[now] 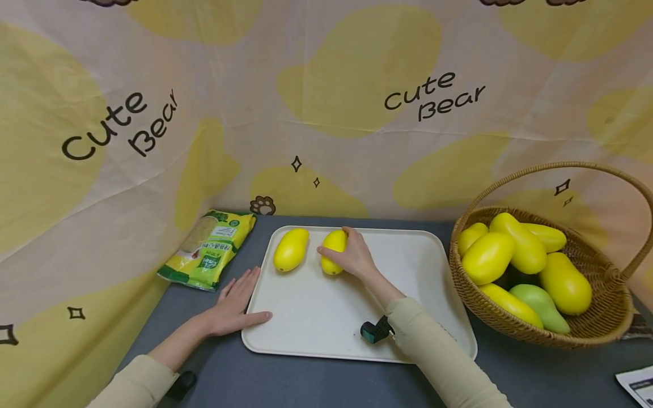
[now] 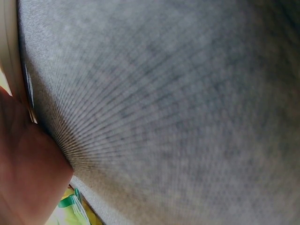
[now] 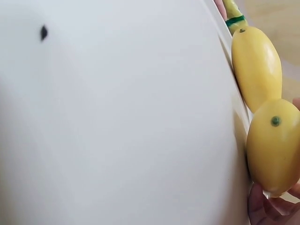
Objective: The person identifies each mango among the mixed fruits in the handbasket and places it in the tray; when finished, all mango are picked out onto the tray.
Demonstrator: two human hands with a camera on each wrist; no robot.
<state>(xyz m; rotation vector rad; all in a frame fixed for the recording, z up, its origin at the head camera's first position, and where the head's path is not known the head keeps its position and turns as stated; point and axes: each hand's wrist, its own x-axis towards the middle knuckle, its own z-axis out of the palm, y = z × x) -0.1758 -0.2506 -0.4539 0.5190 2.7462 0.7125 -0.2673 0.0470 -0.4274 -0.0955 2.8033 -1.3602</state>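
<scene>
My right hand (image 1: 355,253) grips a yellow mango (image 1: 333,253) over the upper middle of the white tray (image 1: 316,317), thumb on one side and fingers on the other. In the right wrist view that held mango (image 3: 273,145) shows its small dark tip, with fingertips curled at its lower end. Just left of it a second yellow mango (image 1: 291,250) lies on the tray. At the tray's left edge my left hand (image 1: 232,306) rests with straight fingers, its thumb reaching over the rim. Only part of the palm (image 2: 30,173) shows in the left wrist view.
A wicker basket (image 1: 607,334) with a tall handle stands on the right, holding several yellow mangoes and a green one (image 1: 539,307). Behind my left hand lies a yellow-green food packet (image 1: 209,249). A printed sheet (image 1: 637,385) sits at the lower right; a patterned cloth (image 1: 326,113) hangs behind.
</scene>
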